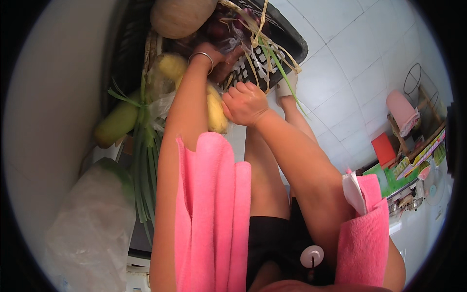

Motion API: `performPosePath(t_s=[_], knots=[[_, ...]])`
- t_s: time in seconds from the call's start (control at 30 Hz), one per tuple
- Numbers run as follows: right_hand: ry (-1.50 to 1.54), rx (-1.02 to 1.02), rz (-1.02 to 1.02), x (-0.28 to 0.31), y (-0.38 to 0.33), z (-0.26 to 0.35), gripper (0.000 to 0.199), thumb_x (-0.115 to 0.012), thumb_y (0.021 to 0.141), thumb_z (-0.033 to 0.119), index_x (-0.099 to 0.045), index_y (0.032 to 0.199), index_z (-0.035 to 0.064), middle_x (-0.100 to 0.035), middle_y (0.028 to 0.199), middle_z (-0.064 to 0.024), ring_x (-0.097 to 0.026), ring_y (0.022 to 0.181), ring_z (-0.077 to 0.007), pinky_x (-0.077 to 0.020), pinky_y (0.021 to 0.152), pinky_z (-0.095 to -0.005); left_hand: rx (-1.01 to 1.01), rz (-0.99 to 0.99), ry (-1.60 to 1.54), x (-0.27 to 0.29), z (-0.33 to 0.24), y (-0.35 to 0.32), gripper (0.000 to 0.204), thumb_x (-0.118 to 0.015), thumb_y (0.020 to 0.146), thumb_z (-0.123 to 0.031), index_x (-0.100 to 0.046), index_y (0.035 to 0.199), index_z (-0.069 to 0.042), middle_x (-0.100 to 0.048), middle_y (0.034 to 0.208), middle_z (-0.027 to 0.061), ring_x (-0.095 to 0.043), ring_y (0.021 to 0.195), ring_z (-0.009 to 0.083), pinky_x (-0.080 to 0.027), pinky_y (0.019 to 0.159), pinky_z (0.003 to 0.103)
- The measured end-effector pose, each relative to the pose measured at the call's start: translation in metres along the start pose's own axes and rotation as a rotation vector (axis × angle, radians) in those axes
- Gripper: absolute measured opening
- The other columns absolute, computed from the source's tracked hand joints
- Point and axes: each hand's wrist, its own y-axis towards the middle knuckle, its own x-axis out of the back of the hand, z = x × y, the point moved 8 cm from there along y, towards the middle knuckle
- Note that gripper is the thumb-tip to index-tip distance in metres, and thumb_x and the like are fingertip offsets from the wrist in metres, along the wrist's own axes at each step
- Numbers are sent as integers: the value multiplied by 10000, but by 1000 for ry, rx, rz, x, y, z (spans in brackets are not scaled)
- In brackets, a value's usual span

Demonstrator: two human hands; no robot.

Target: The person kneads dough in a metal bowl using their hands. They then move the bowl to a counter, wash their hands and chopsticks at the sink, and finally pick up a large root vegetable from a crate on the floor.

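My left hand, with a bangle at the wrist, reaches into a black plastic basket. Its fingers are mostly hidden among the vegetables and clear plastic film. Beside it lies a long reddish-brown root vegetable; whether the hand holds it does not show. Dark red onions sit just beyond. My right hand is closed in a fist at the basket's near side; what its curled fingers hold, if anything, is hidden. Close to that fist is a yellow vegetable in clear plastic, with another yellow piece farther left.
A large pale round gourd rests at the top. Left of my arm are a long green gourd, green onions and a whitish plastic bag. Dry stalks overhang the basket. A rack with a pink roll stands right on the tiled floor.
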Motion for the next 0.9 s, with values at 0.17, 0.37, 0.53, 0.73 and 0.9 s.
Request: performPosePath(t_s=[0.17,0.37,0.53,0.73,0.9], knots=[[33,19,19,-1,0,4,159,-628,721,258,-558,643,138,-533,672,-16,-527,707,-207,-407,682,-319,-10,-14,24,7,4,-5,239,-755,649,-241,-744,823,-77,-719,860,117,-688,815,232,-526,780,327],[16,8,-1,0,-2,1,164,-635,715,253,-542,638,142,-506,661,-9,-514,679,-189,-396,656,-314,-217,-325,98,36,-54,-45,179,-677,743,-259,-690,790,-87,-685,922,158,-654,875,337,-523,768,408],[17,18,-2,0,0,3,161,-641,706,252,-555,629,141,-513,657,-7,-518,685,-188,-397,657,-312,-167,-374,255,28,-70,-50,316,-682,772,-341,-618,975,-107,-667,958,154,-640,907,360,-519,775,459],[8,22,24,0,1,5,158,-645,709,264,-586,632,140,-533,658,-9,-529,703,-195,-403,668,-311,-285,-313,283,11,-78,-44,248,-667,781,-290,-659,951,-110,-634,1000,157,-623,955,342,-517,793,439],[19,34,48,-4,0,6,154,-648,694,268,-605,628,136,-542,661,-10,-531,708,-190,-403,669,-312,-404,-445,254,20,-95,-58,233,-666,775,-259,-667,954,-111,-636,988,154,-622,969,328,-523,801,424]])
